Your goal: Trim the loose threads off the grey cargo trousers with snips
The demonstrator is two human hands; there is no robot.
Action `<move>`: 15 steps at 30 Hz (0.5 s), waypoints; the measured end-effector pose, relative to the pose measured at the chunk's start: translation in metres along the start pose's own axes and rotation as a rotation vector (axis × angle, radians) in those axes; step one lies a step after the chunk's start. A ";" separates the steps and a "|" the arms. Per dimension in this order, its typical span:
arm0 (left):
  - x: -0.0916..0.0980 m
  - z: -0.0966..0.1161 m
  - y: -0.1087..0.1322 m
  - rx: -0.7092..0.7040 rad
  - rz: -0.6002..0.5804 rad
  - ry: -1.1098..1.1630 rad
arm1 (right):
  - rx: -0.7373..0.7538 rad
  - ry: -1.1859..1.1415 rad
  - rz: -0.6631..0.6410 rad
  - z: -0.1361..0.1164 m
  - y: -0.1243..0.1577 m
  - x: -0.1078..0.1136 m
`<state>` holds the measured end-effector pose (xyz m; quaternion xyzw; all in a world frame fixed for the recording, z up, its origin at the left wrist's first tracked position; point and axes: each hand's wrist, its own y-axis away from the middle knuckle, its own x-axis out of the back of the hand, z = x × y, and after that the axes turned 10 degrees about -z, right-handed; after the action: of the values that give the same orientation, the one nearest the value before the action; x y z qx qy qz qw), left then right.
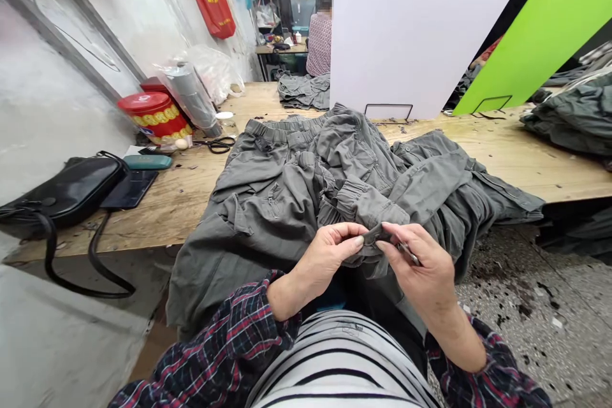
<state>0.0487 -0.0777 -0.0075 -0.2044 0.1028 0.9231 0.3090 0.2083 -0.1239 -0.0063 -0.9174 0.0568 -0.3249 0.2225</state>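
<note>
A pair of grey-green trousers (282, 204) with an elastic waistband lies rumpled over the table's front edge, bunched with more cloth of the same colour. My left hand (329, 248) pinches a narrow strip of this cloth (373, 236) between thumb and forefinger. Close beside it, my right hand (423, 264) is closed on the other end of the strip. A slim metal tool (408, 254) sticks out from under the right fingers; most of it is hidden, so its kind cannot be made out. Just behind both hands lies a gathered elastic cuff (358, 197).
On the wooden table (191, 204) at left are a black bag (71, 188), a phone (130, 190), black-handled scissors (220, 145) and a red tin (153, 116). White (421, 32) and green (540, 32) boards stand behind. More garments (574, 108) are piled right. A person (319, 41) sits beyond.
</note>
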 end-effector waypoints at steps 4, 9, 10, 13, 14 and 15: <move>0.002 -0.001 -0.001 -0.001 -0.023 0.035 | 0.048 -0.028 0.021 -0.001 -0.006 -0.008; 0.002 0.001 -0.002 0.001 0.039 0.060 | -0.011 -0.382 -0.548 -0.014 -0.001 0.016; 0.002 0.001 -0.002 0.008 0.043 0.085 | -0.017 -0.386 -0.630 -0.014 0.000 0.021; 0.002 0.004 -0.002 0.068 0.019 0.192 | -0.030 -0.040 -0.471 -0.005 0.004 0.030; 0.002 0.005 -0.003 0.091 0.009 0.224 | -0.002 0.132 -0.365 0.000 0.004 0.029; 0.002 0.006 -0.003 0.108 -0.001 0.249 | 0.045 0.295 -0.274 0.004 0.004 0.028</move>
<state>0.0470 -0.0724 -0.0029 -0.3004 0.1900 0.8836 0.3047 0.2331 -0.1329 0.0053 -0.8537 -0.0438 -0.4843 0.1861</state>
